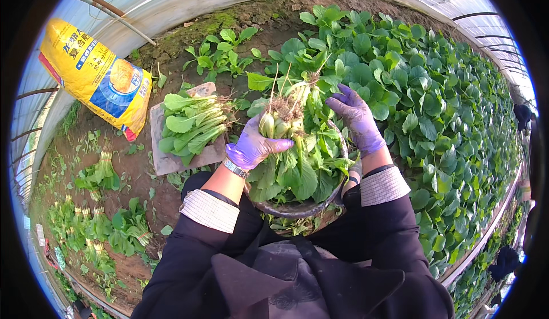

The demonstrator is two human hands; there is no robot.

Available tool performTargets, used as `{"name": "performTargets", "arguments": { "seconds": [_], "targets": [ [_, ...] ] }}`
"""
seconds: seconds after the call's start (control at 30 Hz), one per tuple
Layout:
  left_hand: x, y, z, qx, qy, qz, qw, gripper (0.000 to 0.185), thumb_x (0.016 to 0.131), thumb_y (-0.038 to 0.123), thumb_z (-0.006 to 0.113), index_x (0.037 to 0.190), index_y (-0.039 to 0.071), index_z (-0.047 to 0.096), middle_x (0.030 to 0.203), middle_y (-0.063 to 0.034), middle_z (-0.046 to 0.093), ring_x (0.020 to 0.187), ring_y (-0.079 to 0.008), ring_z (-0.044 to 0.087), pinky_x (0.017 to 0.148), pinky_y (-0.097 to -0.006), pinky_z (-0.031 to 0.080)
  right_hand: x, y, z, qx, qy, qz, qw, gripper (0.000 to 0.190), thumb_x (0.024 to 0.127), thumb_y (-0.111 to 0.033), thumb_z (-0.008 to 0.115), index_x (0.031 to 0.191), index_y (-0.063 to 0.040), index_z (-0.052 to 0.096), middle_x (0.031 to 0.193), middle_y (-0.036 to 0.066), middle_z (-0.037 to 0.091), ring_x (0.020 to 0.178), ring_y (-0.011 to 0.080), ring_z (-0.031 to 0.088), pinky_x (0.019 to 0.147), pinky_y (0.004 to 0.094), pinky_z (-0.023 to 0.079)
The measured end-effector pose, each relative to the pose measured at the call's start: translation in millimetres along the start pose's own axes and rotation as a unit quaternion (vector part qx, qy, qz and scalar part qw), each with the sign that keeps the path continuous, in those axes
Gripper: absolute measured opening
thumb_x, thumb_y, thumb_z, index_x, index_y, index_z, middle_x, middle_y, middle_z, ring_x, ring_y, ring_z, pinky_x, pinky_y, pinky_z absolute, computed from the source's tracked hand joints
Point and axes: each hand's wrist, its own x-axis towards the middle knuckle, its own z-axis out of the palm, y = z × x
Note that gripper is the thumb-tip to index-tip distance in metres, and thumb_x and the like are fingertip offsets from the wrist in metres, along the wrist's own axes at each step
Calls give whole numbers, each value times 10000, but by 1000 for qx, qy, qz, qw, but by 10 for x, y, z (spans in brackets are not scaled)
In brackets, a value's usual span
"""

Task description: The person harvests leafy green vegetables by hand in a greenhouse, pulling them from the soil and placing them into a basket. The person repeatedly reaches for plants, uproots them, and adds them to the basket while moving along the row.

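Note:
My left hand, in a soiled purple glove, grips a bunch of leafy greens by its pale stems. The brown roots point away from me and the leaves hang down towards my lap. To the right, my right hand, gloved alike, is raised with its fingers apart and nothing in it. It is beside more uprooted greens, whose roots stick up. Under both hands stands a round tub with leaves in it, its far side hidden by the greens.
At the left, a pile of greens lies on a flat slab. A yellow fertiliser bag stands behind it. Tied bundles rest on the soil lower left. Growing greens fill the right, within plastic greenhouse walls.

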Motion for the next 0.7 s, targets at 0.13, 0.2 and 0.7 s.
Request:
{"name": "performTargets", "arguments": {
  "seconds": [0.13, 0.2, 0.7],
  "targets": [
    [-77, 49, -5, 32, -4, -30, 999, 785, 581, -37, 837, 1280, 47, 491, 1172, -40, 597, 1060, -157, 576, 950, -330, 462, 44, 110, 163, -17, -48, 1, 999, 512, 827, -106, 697, 1277, 16, 485, 1123, 88, 591, 1007, 157, 558, 915, 270, 427],
    [-89, 77, -46, 62, 5, -53, 997, 778, 578, -42, 834, 1274, 46, 496, 1164, -40, 600, 1051, -158, 582, 940, -328, 471, 67, 112, 145, -97, -2, -22, 995, 350, 834, -77, 682, 1157, 14, 583, 1025, 57, 632, 911, 124, 571, 843, 247, 448],
    [-168, 237, -93, 112, 102, -30, 988, 446, 516, -60, 842, 797, 101, 536, 880, -22, 638, 888, -169, 633, 781, -323, 521, 366, 404, -1216, -505, 233, 150, 817, 536, 772, -278, 742, 1156, 50, 561, 985, 169, 660, 860, 244, 654, 743, 335, 528]
  ]
}}
